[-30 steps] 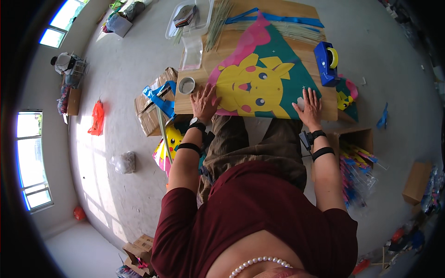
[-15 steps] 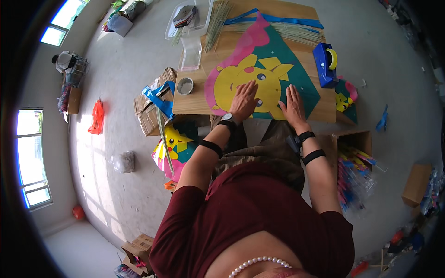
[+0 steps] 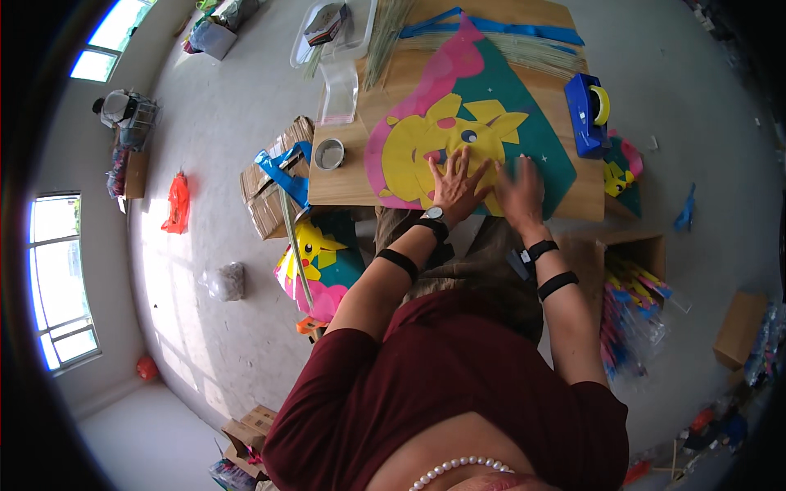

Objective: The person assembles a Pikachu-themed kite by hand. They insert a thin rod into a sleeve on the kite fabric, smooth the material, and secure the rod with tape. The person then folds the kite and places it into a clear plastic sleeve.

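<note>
A kite sheet lies flat on the wooden table, its tip pointing to the far side. It is pink on the left and green on the right, with a big yellow cartoon figure between. My left hand rests on the yellow part with its fingers spread, holding nothing. Beside it, my right hand is over the sheet where yellow meets green. Its fingers are smeared by motion, so their pose is unclear. Parts of the figure are hidden under both hands.
A blue tape dispenser with yellow tape stands at the table's right. Thin sticks and blue strips lie at the far side. A round tin sits on the left. Similar printed sheets hang below. An open carton is at right.
My left hand has moved slightly right and nearer, its fingers spreading. My right hand has gone from flat and sharp to blurred. The sheet appears shifted a little right with the whole view.
</note>
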Demonstrator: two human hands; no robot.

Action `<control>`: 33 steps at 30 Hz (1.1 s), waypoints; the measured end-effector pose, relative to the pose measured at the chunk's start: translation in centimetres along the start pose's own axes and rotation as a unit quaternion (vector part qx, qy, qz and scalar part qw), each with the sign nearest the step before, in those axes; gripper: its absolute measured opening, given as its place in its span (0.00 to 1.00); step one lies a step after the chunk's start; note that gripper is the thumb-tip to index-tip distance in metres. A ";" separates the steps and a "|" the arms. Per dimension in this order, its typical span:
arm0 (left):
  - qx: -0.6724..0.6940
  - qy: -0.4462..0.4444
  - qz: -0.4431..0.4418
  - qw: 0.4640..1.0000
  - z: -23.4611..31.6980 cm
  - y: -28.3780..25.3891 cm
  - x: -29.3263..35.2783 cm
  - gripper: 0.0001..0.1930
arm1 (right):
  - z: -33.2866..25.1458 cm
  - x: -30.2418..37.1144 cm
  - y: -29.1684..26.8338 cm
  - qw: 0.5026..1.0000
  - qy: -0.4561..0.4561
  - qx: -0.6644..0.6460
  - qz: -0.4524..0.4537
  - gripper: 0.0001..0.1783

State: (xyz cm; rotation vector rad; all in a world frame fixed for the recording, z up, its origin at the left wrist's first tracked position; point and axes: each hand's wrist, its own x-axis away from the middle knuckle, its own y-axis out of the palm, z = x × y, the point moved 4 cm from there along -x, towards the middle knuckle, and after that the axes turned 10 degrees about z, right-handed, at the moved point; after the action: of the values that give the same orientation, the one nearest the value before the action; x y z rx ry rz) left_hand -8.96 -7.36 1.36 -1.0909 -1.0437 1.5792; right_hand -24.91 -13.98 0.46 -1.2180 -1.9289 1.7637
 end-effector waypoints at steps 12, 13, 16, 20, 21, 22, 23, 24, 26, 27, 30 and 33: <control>-0.093 -0.170 0.028 0.981 -10.1 -3.9 3.3 0.35 | 0.2 -0.2 -0.9 1.000 0.007 -0.008 -0.005 0.34; -0.107 -0.217 0.017 0.970 -11.5 -4.2 3.2 0.36 | 0.3 -0.3 -0.9 1.000 0.006 -0.007 -0.006 0.34; -0.108 -0.212 0.048 0.970 -12.7 -5.5 -1.5 0.30 | 0.5 -0.3 -1.1 1.000 0.013 -0.018 -0.010 0.34; -0.031 -0.023 0.185 0.982 -8.8 -5.8 -12.4 0.19 | 0.5 -0.4 -0.9 1.000 0.017 -0.014 -0.022 0.36; -0.003 0.022 0.199 0.980 -7.3 -5.5 -15.5 0.17 | 0.5 -0.5 -0.9 0.999 0.018 -0.016 -0.026 0.36; -0.001 0.058 0.184 0.981 -5.9 -4.8 -18.7 0.15 | 0.5 -0.6 -0.9 0.999 0.018 -0.013 -0.035 0.36; 0.009 0.100 0.203 0.974 -4.6 -3.7 -21.6 0.14 | 0.4 -0.7 -1.0 0.999 0.017 -0.008 -0.042 0.36; 0.026 0.145 0.227 0.963 -3.5 -3.0 -23.9 0.11 | 0.2 -0.9 -1.2 0.999 0.015 -0.016 -0.043 0.36; -0.018 0.183 0.169 0.968 -1.3 -0.6 -28.2 0.10 | 0.3 -1.0 -1.3 0.998 0.020 -0.013 -0.056 0.36; -0.040 0.202 0.140 0.969 -0.4 0.3 -30.0 0.09 | 0.3 -1.1 -1.3 0.998 0.021 -0.011 -0.057 0.37; -0.072 0.218 0.121 0.966 0.1 4.2 -33.2 0.07 | 0.3 -1.4 -1.6 0.997 0.024 -0.018 -0.067 0.37; -0.106 0.259 0.075 0.957 0.7 6.0 -34.7 0.05 | 0.5 -1.3 -1.3 0.996 0.034 -0.028 -0.075 0.39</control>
State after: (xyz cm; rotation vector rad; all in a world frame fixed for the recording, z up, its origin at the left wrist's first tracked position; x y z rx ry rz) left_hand -4.55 -42.30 2.05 -1.6539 -0.7926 1.2065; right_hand -25.00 -15.13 1.91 -1.1047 -1.9865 1.5839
